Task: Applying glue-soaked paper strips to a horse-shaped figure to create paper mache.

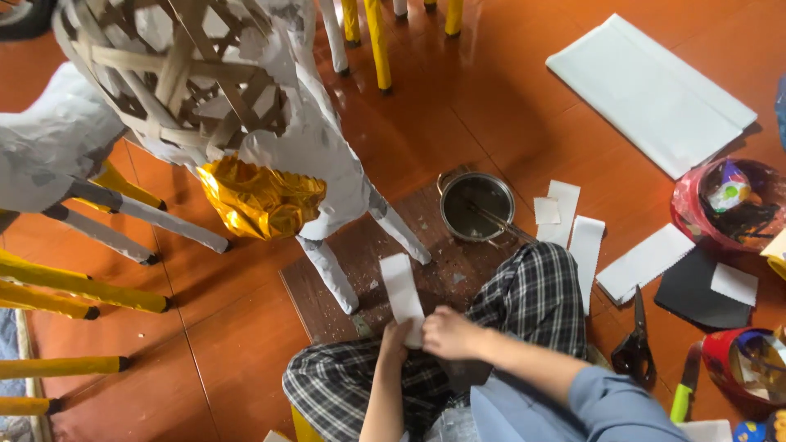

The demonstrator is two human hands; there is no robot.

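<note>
Both my hands hold a white paper strip [402, 291] upright in front of my crossed legs in checked trousers. My left hand [396, 338] grips its lower left edge. My right hand [447, 331] pinches the lower right part. Just beyond the strip stands a paper-covered animal figure [323, 155] with a woven bamboo frame [176, 69] showing at the top and a gold foil patch [258, 199] on its underside. A small metal pot [476, 205] with a brush in it sits on the floor to the right of the figure's legs.
More white paper strips [577, 225] lie by the pot, and a large white sheet stack [651, 90] lies farther right. Black scissors [634, 348], a black sheet [692, 290], a green-handled knife [684, 385] and red bowls [725, 205] sit at right. Yellow painted legs [78, 286] stand at left.
</note>
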